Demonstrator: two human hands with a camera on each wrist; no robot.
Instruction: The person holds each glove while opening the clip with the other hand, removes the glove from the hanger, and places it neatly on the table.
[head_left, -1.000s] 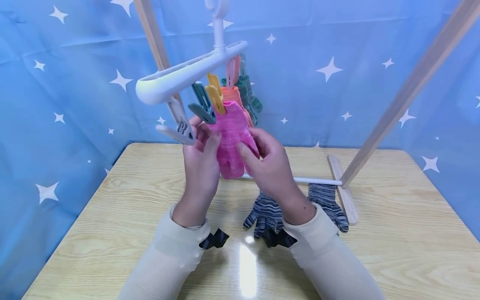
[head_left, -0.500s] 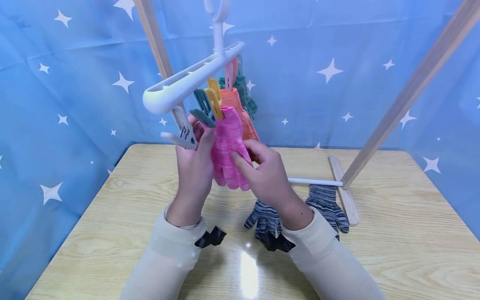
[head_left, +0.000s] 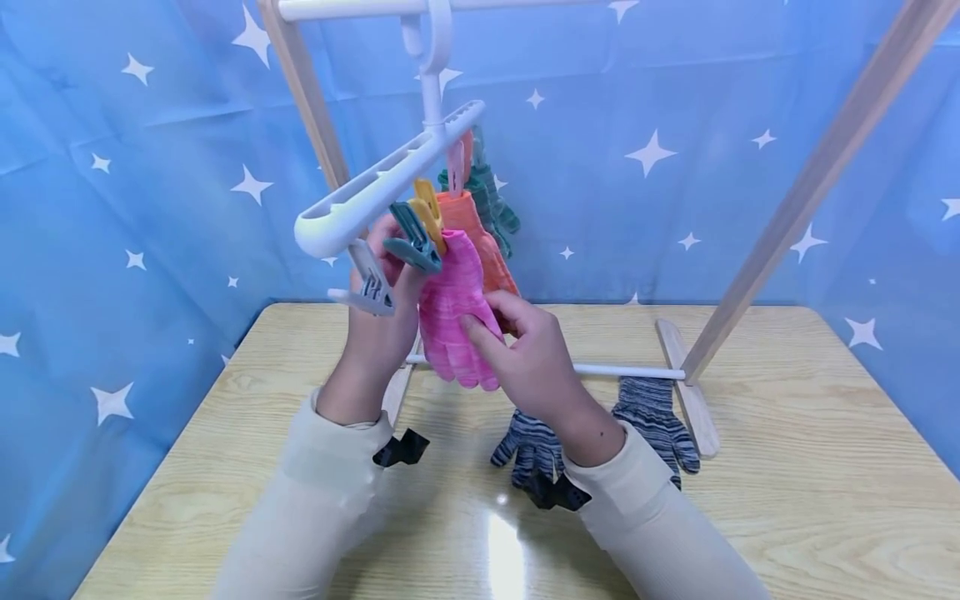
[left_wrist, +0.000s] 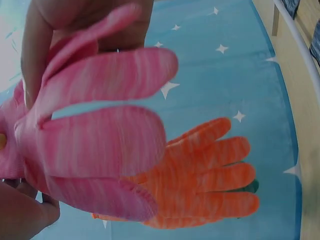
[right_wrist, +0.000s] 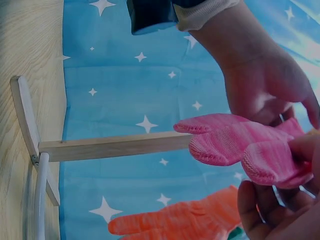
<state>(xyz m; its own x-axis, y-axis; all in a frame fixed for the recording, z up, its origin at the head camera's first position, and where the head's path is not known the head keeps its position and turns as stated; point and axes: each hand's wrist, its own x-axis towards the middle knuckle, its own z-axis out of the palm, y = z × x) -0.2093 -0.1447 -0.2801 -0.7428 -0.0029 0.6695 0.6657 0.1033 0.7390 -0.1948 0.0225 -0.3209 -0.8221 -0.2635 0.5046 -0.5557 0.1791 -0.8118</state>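
Observation:
A pink knit glove (head_left: 459, 312) hangs fingers down from a yellow clip (head_left: 427, 212) on a white hanger (head_left: 382, 187). My right hand (head_left: 525, 346) pinches its side, thumb in front; in the right wrist view the thumb presses on the glove (right_wrist: 225, 142). My left hand (head_left: 375, 321) is raised at the cuff's left side, behind a dark green clip (head_left: 412, 242). The clip hides part of its fingers, and I cannot tell whether they grip it. A grey clip (head_left: 370, 283) hangs in front of the left hand.
Behind the pink glove hang an orange glove (head_left: 480, 242) and green gloves (head_left: 491, 196), with a pink clip (head_left: 456, 167) above. The hanger's hook rests on a white rod (head_left: 352, 8) between wooden posts (head_left: 817, 192). Dark striped gloves (head_left: 656, 425) lie on the table (head_left: 787, 500).
My left hand has shifted left and upward, from the glove's edge to beside the dark green clip. The right hand still pinches the glove, which has swung slightly; the hanger sits lower in view.

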